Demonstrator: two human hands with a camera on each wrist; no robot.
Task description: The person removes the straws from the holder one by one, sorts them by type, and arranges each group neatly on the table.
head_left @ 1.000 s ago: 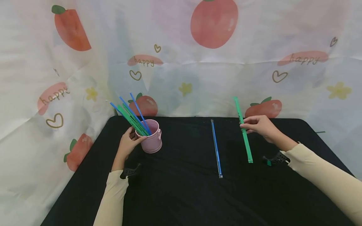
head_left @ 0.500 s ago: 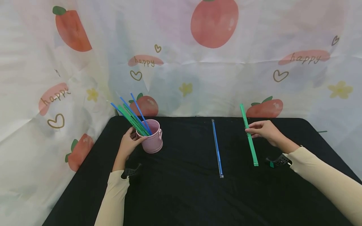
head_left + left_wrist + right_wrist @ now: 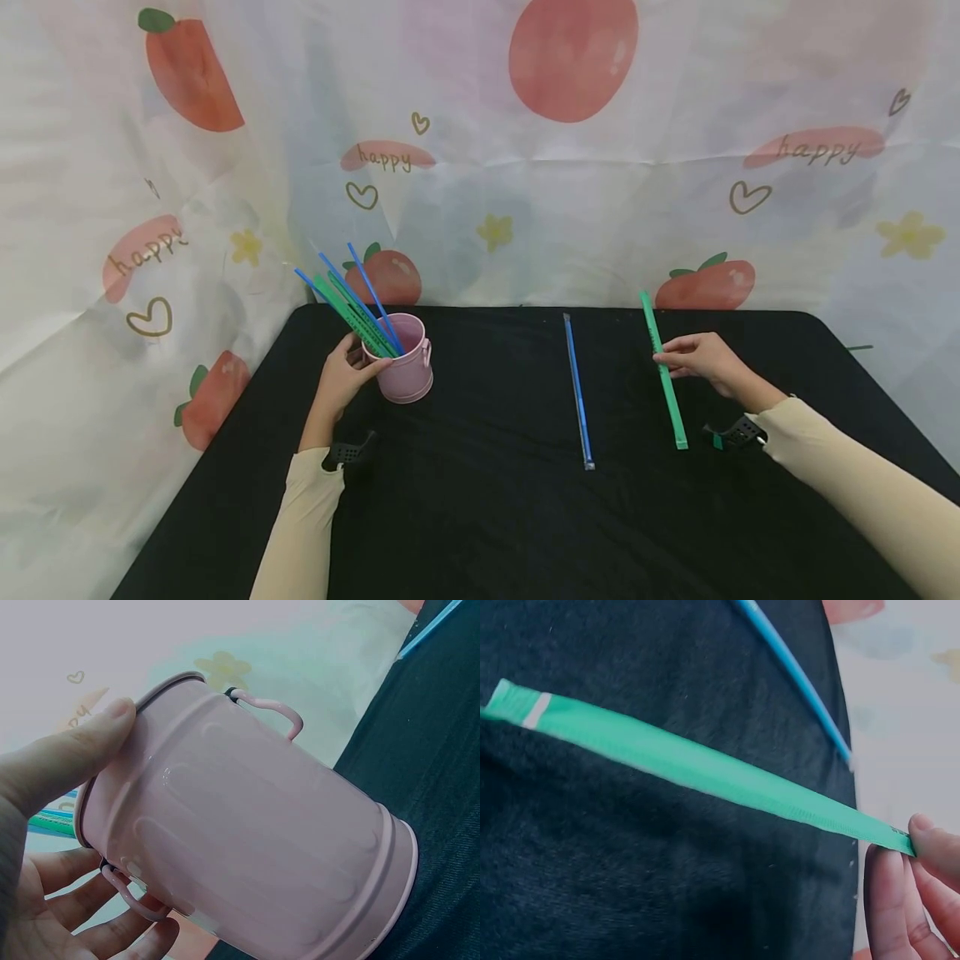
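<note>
My left hand [image 3: 343, 380] holds the small pink bucket [image 3: 405, 377] by its rim, thumb over the edge and fingers beside one handle [image 3: 135, 896]. Several blue straws [image 3: 366, 279] and green-wrapped straws [image 3: 347, 310] lean to the left inside it. My right hand [image 3: 701, 358] pinches a green-wrapped straw [image 3: 670, 398] above its middle, between thumb and fingers. This straw slants over the right part of the table, with its crimped end [image 3: 517, 703] towards me. A blue straw in a clear wrapper [image 3: 578, 392] lies between the two hands.
A black cloth covers the table [image 3: 465, 500]. Behind it and at the left hangs a pale printed curtain [image 3: 570, 208]. A small green piece [image 3: 717, 442] shows beside the black strap [image 3: 738, 432] on my right wrist.
My right hand has moved slightly right and towards me, bringing the green-wrapped straw lower over the table. The left hand and the bucket stay in place.
</note>
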